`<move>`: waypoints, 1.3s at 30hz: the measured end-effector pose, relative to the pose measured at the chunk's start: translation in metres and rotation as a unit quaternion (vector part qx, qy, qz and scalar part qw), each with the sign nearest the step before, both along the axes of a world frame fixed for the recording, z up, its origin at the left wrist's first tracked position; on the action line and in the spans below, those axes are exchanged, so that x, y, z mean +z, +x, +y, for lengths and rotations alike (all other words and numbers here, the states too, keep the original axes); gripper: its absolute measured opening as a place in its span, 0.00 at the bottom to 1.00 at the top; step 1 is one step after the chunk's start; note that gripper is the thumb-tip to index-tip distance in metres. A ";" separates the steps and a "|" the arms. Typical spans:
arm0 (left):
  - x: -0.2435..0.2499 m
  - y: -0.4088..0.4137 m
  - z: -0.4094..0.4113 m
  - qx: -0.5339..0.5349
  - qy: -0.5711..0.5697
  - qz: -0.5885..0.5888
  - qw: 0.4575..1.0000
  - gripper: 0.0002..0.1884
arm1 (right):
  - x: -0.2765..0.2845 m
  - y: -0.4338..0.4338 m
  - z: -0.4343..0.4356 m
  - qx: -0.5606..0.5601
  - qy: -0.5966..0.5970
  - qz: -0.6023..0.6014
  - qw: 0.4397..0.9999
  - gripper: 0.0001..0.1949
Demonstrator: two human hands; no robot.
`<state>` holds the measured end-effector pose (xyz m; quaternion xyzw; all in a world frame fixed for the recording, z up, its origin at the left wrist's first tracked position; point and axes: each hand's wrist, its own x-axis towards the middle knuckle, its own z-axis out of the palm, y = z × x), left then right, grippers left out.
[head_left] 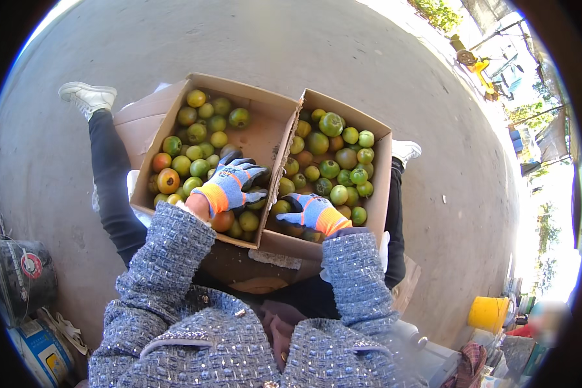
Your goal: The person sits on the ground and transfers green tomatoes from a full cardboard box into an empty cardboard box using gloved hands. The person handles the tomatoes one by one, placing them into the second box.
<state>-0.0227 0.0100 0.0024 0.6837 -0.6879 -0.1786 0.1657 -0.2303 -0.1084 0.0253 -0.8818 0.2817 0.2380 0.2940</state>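
Note:
Two open cardboard boxes stand side by side between my outstretched legs. The left box (259, 128) holds many tomatoes (197, 132), mostly green, a few turning orange-red. Over its near right part, my left hand (233, 184), in a blue and orange knit glove with dark coated fingers, lies palm down on the tomatoes with fingers spread. Its palm side is hidden. In the right box (291, 244), my right hand (313, 211) wears a matching glove and reaches down at the near left corner, beside a green tomato (281, 207). Whether its fingers grip anything is hidden. More green tomatoes (330, 169) surround it.
A cardboard flap (143, 123) spreads out left of the boxes, near my black-trousered left leg (111, 169). A black bucket (22, 276) stands on the concrete floor (281, 43) at the lower left. A yellow bucket (487, 314) and assorted clutter sit at the lower right.

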 end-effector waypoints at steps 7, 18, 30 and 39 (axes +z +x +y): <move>-0.002 -0.001 0.002 0.016 -0.011 0.027 0.999 0.27 | 0.014 0.009 0.003 0.090 -0.035 0.053 0.994 0.37; -0.006 0.008 -0.004 0.090 -0.105 -0.014 0.990 0.24 | 0.009 -0.009 0.016 0.034 -0.059 -0.082 0.994 0.32; -0.002 0.019 -0.001 0.087 -0.114 0.062 0.988 0.22 | 0.001 -0.003 0.019 0.042 -0.034 -0.064 0.997 0.36; 0.021 0.008 0.006 -0.095 0.046 0.009 0.994 0.36 | -0.014 0.005 0.001 -0.088 0.125 -0.012 0.988 0.41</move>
